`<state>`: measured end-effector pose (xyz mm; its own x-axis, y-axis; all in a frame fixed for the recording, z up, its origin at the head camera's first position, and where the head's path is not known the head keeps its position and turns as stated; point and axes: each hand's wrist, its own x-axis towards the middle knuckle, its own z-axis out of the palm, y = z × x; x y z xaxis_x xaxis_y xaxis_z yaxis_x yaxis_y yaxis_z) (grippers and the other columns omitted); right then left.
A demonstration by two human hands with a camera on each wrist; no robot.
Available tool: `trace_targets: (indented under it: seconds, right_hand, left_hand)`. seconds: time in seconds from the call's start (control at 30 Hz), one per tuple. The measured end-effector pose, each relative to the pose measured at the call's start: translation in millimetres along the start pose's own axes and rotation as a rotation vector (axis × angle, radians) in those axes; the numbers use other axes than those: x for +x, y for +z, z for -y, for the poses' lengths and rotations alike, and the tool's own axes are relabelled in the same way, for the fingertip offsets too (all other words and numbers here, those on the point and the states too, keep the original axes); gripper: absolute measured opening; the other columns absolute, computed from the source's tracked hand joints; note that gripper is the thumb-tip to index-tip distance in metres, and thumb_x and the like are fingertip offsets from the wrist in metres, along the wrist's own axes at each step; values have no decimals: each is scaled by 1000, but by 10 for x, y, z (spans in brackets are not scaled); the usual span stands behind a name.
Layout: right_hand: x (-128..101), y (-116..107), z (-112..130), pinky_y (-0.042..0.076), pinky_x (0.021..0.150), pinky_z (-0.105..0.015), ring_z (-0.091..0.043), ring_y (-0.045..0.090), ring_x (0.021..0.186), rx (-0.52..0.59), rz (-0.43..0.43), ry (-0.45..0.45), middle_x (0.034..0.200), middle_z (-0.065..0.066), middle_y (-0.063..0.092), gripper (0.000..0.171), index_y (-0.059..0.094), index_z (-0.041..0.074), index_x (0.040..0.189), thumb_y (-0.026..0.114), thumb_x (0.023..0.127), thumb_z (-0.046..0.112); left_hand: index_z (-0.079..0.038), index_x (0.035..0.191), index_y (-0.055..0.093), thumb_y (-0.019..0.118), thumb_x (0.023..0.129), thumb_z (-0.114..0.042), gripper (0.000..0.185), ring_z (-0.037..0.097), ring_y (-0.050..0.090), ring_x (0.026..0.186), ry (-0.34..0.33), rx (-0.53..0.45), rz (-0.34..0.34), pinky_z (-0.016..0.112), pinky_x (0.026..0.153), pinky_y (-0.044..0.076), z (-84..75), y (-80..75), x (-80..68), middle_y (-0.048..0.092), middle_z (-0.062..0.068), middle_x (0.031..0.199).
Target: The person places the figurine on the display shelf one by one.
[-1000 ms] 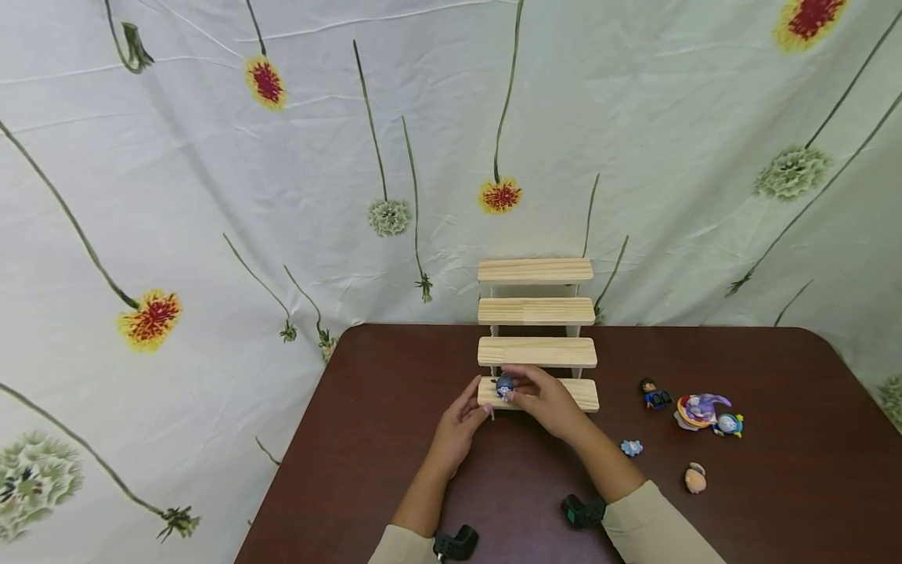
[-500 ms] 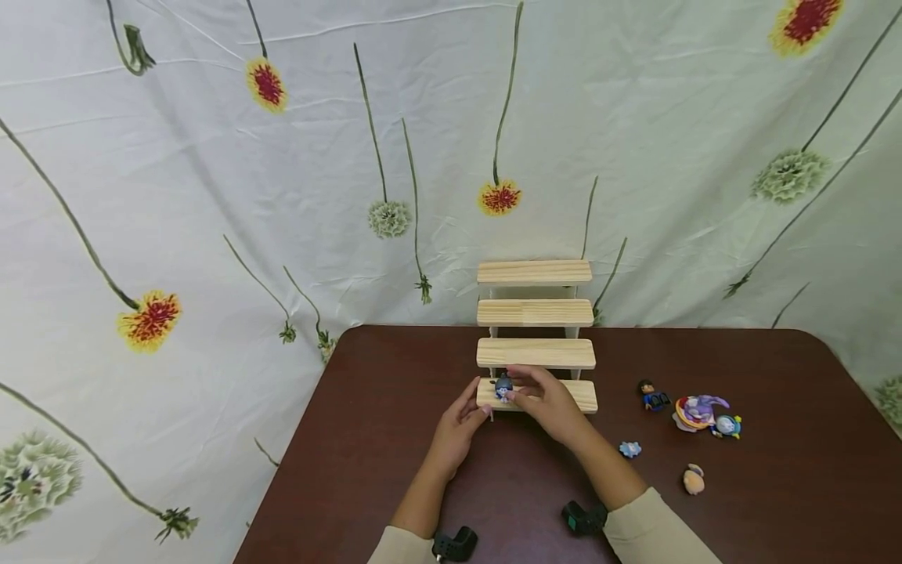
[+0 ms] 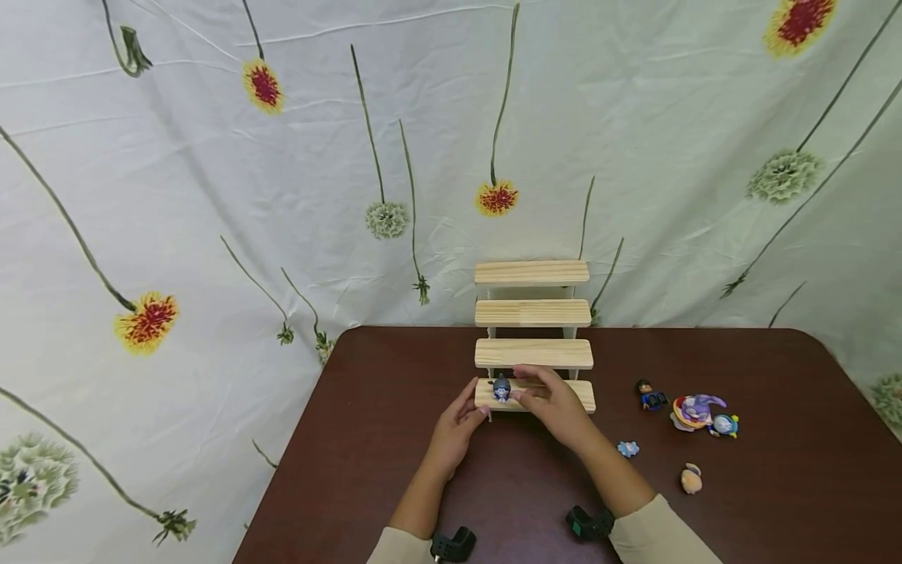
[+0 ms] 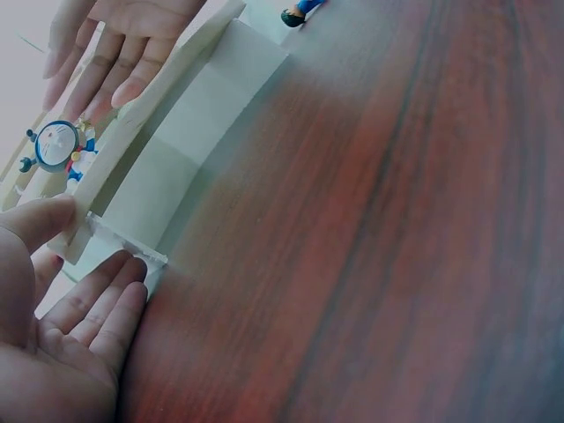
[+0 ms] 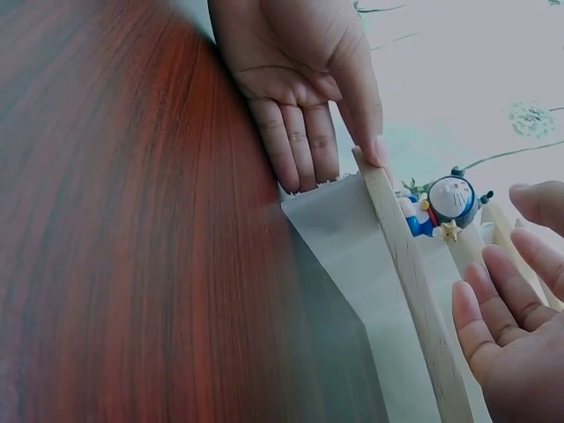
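Note:
A small blue-and-white cat figurine point(image 3: 501, 389) stands upright at the left end of the lowest step of a wooden tiered display stand point(image 3: 533, 354). My left hand point(image 3: 452, 435) holds that step's left end, thumb on the board point(image 4: 62, 236) and the other fingers lower down by the white side support. Just right of the figurine is my right hand point(image 3: 557, 407), its fingers loosely spread and a small gap between them and the toy. In the right wrist view the figurine point(image 5: 451, 201) shows its whiskered face and a yellow star at its front.
To the right on the dark table point(image 3: 366, 470) lie a black-haired figure point(image 3: 651, 395), a purple toy in a round base point(image 3: 696, 411), a blue-and-yellow toy point(image 3: 724, 425), a light-blue piece point(image 3: 628, 449) and a peach-coloured toy point(image 3: 691, 479). A flowered cloth point(image 3: 317, 157) hangs behind.
My right hand has let go of the figurine and drawn slightly to the right. The figurine stays on the lowest step, and the left hand keeps its place.

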<state>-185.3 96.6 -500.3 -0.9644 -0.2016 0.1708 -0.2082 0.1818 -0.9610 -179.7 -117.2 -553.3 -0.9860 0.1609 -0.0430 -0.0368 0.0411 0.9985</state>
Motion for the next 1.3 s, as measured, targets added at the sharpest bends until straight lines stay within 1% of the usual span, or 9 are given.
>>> trace_targets:
  seconds: [0.1, 0.3, 0.43, 0.6, 0.7, 0.83, 0.93, 1.13, 1.3]
  right_hand:
    - [-22, -21, 0, 51, 99, -25, -34, 58, 127, 2, -21, 9, 138, -16, 59, 43, 61, 4, 135, 71, 95, 19]
    - [-47, -74, -22, 51, 97, -21, -33, 58, 127, 19, -33, 26, 138, -16, 60, 45, 60, 2, 135, 72, 95, 18]
    - [-71, -114, -28, 52, 96, -20, -34, 58, 127, 28, -43, 10, 138, -17, 60, 44, 60, 1, 135, 72, 95, 16]
    - [-110, -165, -35, 52, 94, -19, -35, 60, 124, 23, -75, 5, 136, -15, 61, 41, 61, 2, 134, 71, 96, 16]
    - [-133, -191, -41, 53, 93, -19, -36, 61, 121, 27, -85, -1, 135, -15, 62, 41, 60, 2, 134, 70, 96, 15]
    - [-168, -228, -40, 53, 94, -20, -36, 60, 122, 34, -88, -26, 136, -19, 60, 43, 59, -1, 135, 69, 97, 15]
    - [-206, -260, -41, 52, 95, -19, -32, 60, 122, 29, -99, -52, 136, -20, 60, 41, 60, -1, 134, 69, 97, 14]
    - [-305, -322, -33, 51, 95, -17, -16, 62, 119, 23, -128, -91, 133, -19, 62, 39, 61, -1, 132, 69, 96, 11]
    - [-387, -378, -30, 51, 93, -15, -12, 63, 114, 14, -141, -106, 132, -20, 61, 37, 61, 0, 131, 69, 96, 10]
  left_hand:
    - [-18, 159, 35, 63, 101, -20, 64, 26, 62, 124, -1, 0, 5, 39, 110, 47, 2, -1, 2, 62, 22, 137]
    - [-18, 159, 35, 63, 101, -21, 65, 26, 62, 125, 1, 13, 2, 42, 111, 46, 10, -3, 5, 62, 21, 137]
    - [-18, 159, 35, 63, 101, -20, 64, 26, 62, 125, 5, 19, -4, 43, 111, 46, 10, -1, 3, 62, 21, 137]
    - [-20, 159, 35, 63, 101, -21, 64, 25, 61, 124, -4, 22, -5, 43, 112, 45, 1, 2, -1, 63, 20, 137]
    - [-21, 159, 35, 63, 101, -22, 64, 25, 61, 125, -6, 22, -2, 43, 112, 45, 5, 1, -1, 63, 20, 137]
    - [-21, 159, 35, 62, 101, -22, 64, 26, 61, 126, -3, 18, 2, 43, 112, 45, 17, 1, 5, 62, 21, 138]
    - [-20, 159, 35, 63, 101, -21, 64, 26, 61, 125, -1, 18, 0, 43, 112, 45, 24, 2, 9, 62, 21, 138]
    - [-19, 159, 35, 63, 101, -20, 64, 25, 62, 124, 7, 18, 2, 43, 112, 45, 22, -1, 4, 63, 21, 136]
    - [-19, 159, 35, 63, 101, -21, 64, 25, 62, 124, 6, 22, 3, 43, 112, 45, 18, -3, 1, 63, 21, 136]
